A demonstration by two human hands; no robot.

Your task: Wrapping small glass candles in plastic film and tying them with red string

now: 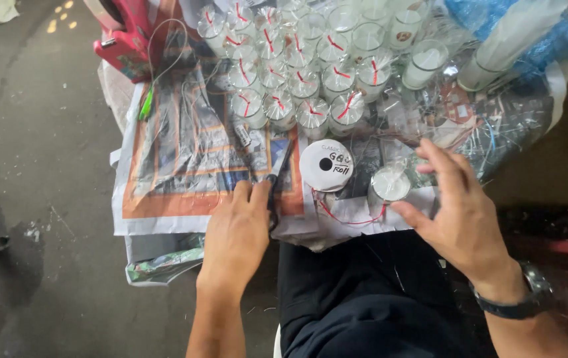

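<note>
1. Red ribbon [350, 219] runs in a loop from the white spool [325, 165] across the newspaper [184, 152] to the base of a small clear cup [390, 184] filled with white wax.
2. Head view, left hand [239, 229]: lies knuckles up on the newspaper, fingers pressed together over the handle of the scissors [277, 179], whose blades point away toward the spool. Whether the fingers pass through the handle loops cannot be told.
3. Head view, right hand [457, 205]: fingers spread and curved, thumb and fingertips at the right side of the wax cup; contact cannot be confirmed. A dark watch [529, 298] sits on the wrist.
4. Behind the spool stand rows of wrapped cups [297, 73] tied with red ribbon, well packed together.
5. Further unwrapped cups [423, 63] stand at the far right on crinkled clear film.
</note>
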